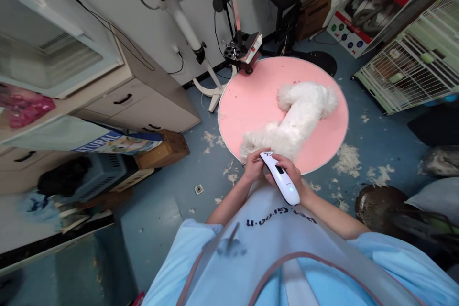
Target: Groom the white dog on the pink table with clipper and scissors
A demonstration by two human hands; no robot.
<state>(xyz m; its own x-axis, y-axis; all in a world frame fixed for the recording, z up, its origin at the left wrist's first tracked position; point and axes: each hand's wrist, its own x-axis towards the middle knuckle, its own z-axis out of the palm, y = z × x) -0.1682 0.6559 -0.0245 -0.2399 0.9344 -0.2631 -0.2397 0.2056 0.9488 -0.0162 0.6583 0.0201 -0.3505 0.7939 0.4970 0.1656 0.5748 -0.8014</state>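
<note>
**A:** Where is the clipper, and who has it?

**B:** The right hand (289, 170) is wrapped shut around the white, slim plastic electric clipper (279, 177), at the near edge of the round pink surface (251, 100). The left hand (255, 165) lies with its fingers curled on the fur of the small white fluffy dog (297, 114), right beside the clipper's head; whether it pinches fur or only presses, I cannot tell.

**B:** The dog lies stretched from that near edge toward the far right of the surface.

**A:** Which way does the tool point?

**B:** Its long axis runs slantwise: the cutting end is up and left, against the dog's fur at the near edge, and the lit tail end is down and right, toward the person's light blue apron (279, 229).

**A:** How would you do this stroke well?

**B:** My judgement: keep the blade flat to the coat, steady the dog with the left hand, and keep those fingers out of the blade's path. Short, light passes seem safest so near the edge.
</note>
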